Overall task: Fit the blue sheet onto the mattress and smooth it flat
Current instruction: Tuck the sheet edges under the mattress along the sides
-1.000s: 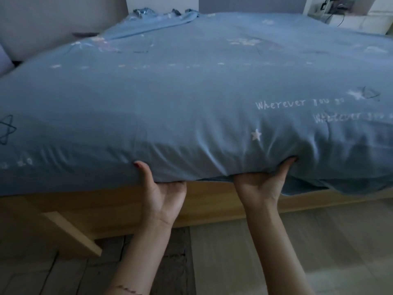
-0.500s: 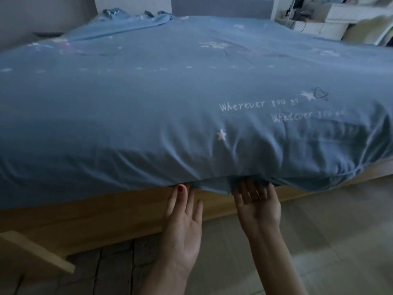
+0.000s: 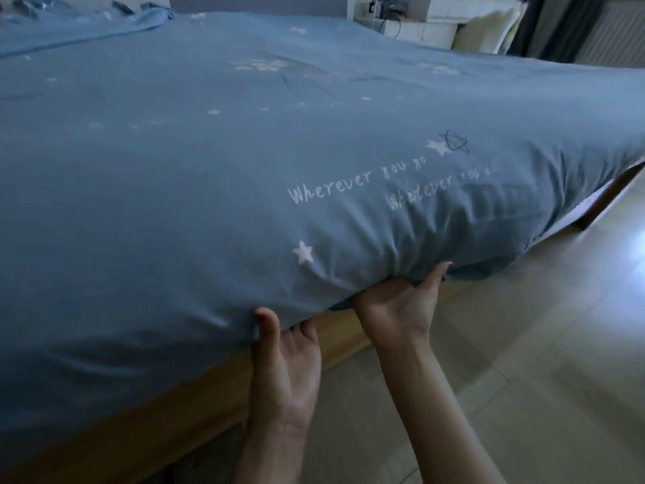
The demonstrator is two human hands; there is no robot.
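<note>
Blue sheet (image 3: 244,151) covers the mattress, long axis running from near edge to far headboard end, bunched at far left. Left hand (image 3: 284,365) and right hand (image 3: 398,305): fingers hidden under the near edge, grip unclear. Wooden bed frame (image 3: 139,424), pale floor (image 3: 523,344).

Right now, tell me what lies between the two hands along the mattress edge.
In the head view, between the left hand and the right hand lies only the gathered hem of the blue sheet, with the wooden bed frame showing just beneath it.
</note>
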